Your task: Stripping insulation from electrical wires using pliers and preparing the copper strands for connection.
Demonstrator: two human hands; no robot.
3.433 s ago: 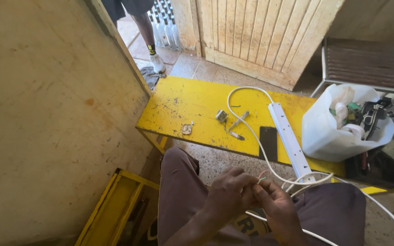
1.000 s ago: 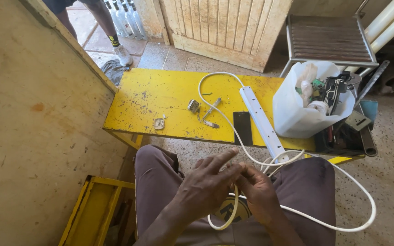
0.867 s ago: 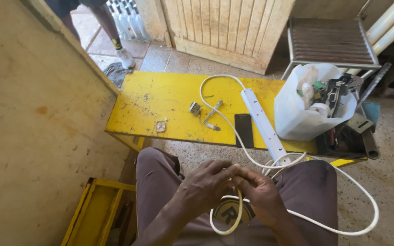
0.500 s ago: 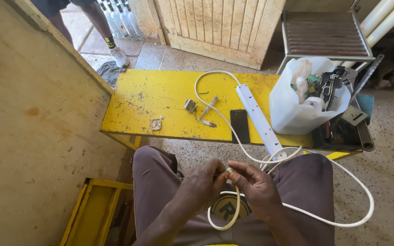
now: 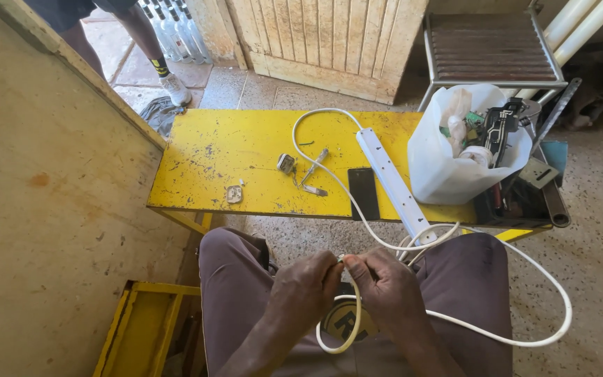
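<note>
1. The white cable (image 5: 349, 328) is being pinched above the lap by the left hand (image 5: 306, 290) and right hand (image 5: 384, 286), fingertips together.
2. The yellow desk (image 5: 246, 146) is being kept clear along its left edge; the power strip (image 5: 393, 181) is overhanging its front edge.

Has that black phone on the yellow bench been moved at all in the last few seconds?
No. The black phone lies flat beside the white power strip near the bench's front edge, as before; only the camera shifted.

Your fingers (image 5: 329, 269) hide the cable (image 5: 455, 324) end. Beyond the bench (image 5: 246, 150), a person (image 5: 141, 35) is cut off at the top edge.
</note>
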